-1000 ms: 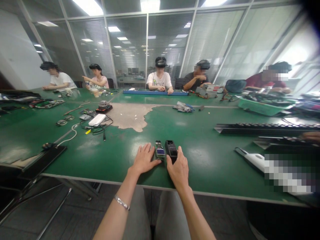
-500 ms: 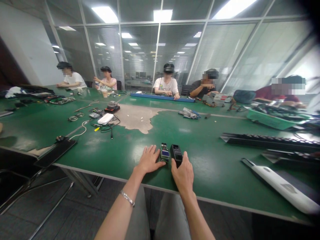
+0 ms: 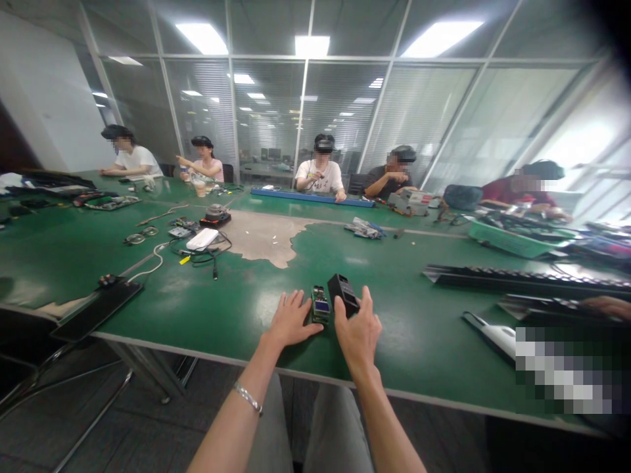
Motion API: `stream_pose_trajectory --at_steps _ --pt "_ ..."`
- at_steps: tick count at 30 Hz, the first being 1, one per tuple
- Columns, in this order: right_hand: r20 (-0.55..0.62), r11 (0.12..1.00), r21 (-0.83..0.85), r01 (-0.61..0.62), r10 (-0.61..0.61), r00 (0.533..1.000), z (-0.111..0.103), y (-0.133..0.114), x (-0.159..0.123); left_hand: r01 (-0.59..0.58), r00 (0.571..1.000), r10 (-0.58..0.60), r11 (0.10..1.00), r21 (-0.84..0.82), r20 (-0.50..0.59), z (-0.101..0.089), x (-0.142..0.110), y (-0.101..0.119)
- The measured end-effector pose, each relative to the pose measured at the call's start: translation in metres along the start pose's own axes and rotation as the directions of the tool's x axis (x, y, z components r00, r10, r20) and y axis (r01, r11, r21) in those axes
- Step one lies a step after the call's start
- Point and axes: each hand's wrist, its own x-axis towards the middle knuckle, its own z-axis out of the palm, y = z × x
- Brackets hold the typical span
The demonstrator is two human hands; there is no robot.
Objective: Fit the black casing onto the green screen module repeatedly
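Observation:
A small circuit board (image 3: 320,306) with a blue display lies on the green table (image 3: 236,305) in front of me. My left hand (image 3: 292,320) rests palm down to its left, fingers spread and stretched out, the thumb along the board's near end. To the right of the board, my right hand (image 3: 359,328) grips a black plastic case (image 3: 344,294) between thumb and fingers. The case is tilted, with slots and openings showing on its face. Whether its lower edge touches the table, I cannot tell.
Farther left lie a white box (image 3: 202,239) with cables and a black power strip (image 3: 98,309). Gloves (image 3: 365,228), a green basket (image 3: 517,238) and black metal strips (image 3: 513,281) are to the right. Several people sit across the table; another person's hand (image 3: 608,307) shows at the right edge.
My right hand has tilted the black case and its far end now sits higher. The left hand and the board stay together. Another person's hand has come in at the right edge.

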Motion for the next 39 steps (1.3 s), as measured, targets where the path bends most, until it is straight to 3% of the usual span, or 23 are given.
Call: stream_pose_trajectory --at_steps 5,13,26,39 --pt "0.098 0.996 -0.061 0.058 -0.052 0.994 0.005 -0.025 -0.004 0.004 1.000 -0.004 1.000 0.012 0.007 -0.001 0.000 0.000" --pt "0.141 0.982 -0.122 0.147 -0.129 0.982 0.012 -0.033 -0.016 -0.008 1.000 0.008 1.000 0.021 0.014 -0.003 0.000 0.000" --pt "0.173 0.972 -0.158 0.175 -0.147 0.974 0.017 -0.027 -0.028 0.027 0.998 -0.026 1.000 -0.012 0.062 0.003 0.004 -0.003" --pt "0.161 0.971 -0.141 0.193 -0.170 0.972 0.026 -0.012 -0.033 0.034 0.999 -0.033 0.999 -0.022 0.037 0.003 0.003 -0.001"
